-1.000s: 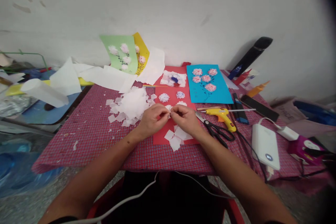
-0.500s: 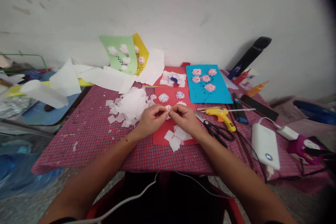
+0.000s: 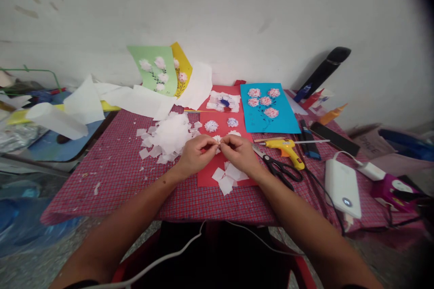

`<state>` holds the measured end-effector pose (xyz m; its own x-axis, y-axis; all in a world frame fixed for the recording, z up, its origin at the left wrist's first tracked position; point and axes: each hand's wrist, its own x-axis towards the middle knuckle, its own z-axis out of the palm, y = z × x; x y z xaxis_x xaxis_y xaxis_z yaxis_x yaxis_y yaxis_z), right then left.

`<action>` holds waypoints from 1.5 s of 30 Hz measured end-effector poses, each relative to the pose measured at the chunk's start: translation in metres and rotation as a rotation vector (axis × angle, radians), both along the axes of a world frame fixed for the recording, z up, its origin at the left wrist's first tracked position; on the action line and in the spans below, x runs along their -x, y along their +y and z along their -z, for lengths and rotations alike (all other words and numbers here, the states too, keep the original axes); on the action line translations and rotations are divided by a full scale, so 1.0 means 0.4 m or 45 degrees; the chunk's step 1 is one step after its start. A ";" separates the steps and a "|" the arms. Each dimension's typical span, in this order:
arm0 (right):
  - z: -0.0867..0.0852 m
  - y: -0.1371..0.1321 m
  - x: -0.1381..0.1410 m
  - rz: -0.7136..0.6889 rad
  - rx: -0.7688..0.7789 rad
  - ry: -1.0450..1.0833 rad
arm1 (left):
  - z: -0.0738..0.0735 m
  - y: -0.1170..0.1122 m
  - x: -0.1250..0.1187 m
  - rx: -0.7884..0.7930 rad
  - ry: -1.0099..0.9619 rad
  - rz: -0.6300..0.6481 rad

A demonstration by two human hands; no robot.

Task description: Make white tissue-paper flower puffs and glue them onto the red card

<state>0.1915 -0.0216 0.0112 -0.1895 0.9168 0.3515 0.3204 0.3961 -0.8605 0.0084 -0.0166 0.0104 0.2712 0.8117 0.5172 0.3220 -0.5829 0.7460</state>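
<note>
My left hand (image 3: 196, 153) and my right hand (image 3: 241, 152) meet fingertip to fingertip over a red paper sheet (image 3: 222, 119), both pinched on a small white tissue piece (image 3: 218, 145). A few white tissue squares (image 3: 228, 177) lie on the red sheet just below my right wrist. Small tissue flowers (image 3: 212, 126) are on the sheet beyond my hands. A heap of white tissue squares (image 3: 169, 136) lies to the left of my left hand.
A checked red cloth (image 3: 111, 176) covers the table. Right of my hands lie black scissors (image 3: 280, 169), a yellow glue gun (image 3: 286, 148), a blue flower card (image 3: 267, 108) and a white power bank (image 3: 342, 187). Green and yellow cards (image 3: 159, 68) lean on the wall.
Both hands stay together on the tissue piece; only the fingertips shift slightly.
</note>
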 end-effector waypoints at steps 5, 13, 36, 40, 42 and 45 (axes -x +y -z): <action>-0.005 -0.003 0.001 0.005 -0.140 -0.059 | -0.004 -0.004 -0.002 0.147 -0.078 0.004; 0.011 -0.001 -0.007 0.002 -0.453 -0.339 | 0.010 0.000 0.001 0.204 -0.049 -0.004; -0.001 -0.006 0.001 0.051 -0.136 -0.097 | 0.005 0.007 0.006 0.323 -0.093 -0.020; 0.000 -0.001 -0.004 0.080 0.036 0.089 | 0.005 0.011 0.008 0.461 -0.222 -0.011; -0.002 0.002 -0.007 0.087 0.116 0.172 | 0.005 0.013 0.008 0.526 -0.300 0.009; -0.004 0.006 -0.011 0.075 0.228 0.294 | 0.010 0.017 0.007 0.608 -0.417 0.043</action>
<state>0.1958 -0.0192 0.0128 -0.0679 0.9751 0.2109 0.1263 0.2181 -0.9677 0.0055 -0.0096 0.0063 0.1886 0.9695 0.1568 0.0174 -0.1629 0.9865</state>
